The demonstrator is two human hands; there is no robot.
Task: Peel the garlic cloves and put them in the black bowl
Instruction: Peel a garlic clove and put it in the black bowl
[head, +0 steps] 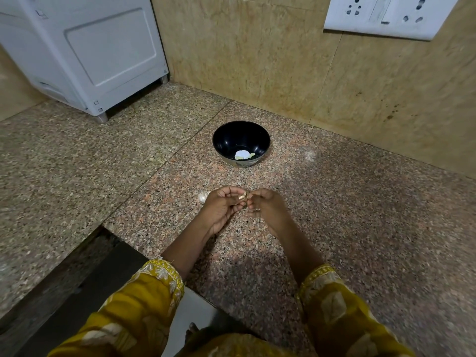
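While left hand and right hand pinch clove, black bowl holds cloves.

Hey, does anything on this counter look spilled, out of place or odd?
Nothing is spilled or askew. The black bowl sits upright with peeled cloves inside. The only oddity: dark splatter marks on the wall tile at the right, behind the counter.

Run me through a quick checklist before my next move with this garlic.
1. Black bowl upright, beyond the hands: ok.
2. Pale peeled garlic lying inside it: ok.
3. Left hand and right hand pinching a small piece between them: ok.
4. That piece fully peeled: cannot tell, mostly hidden.
5. More white garlic on the granite counter by the left hand: ok.
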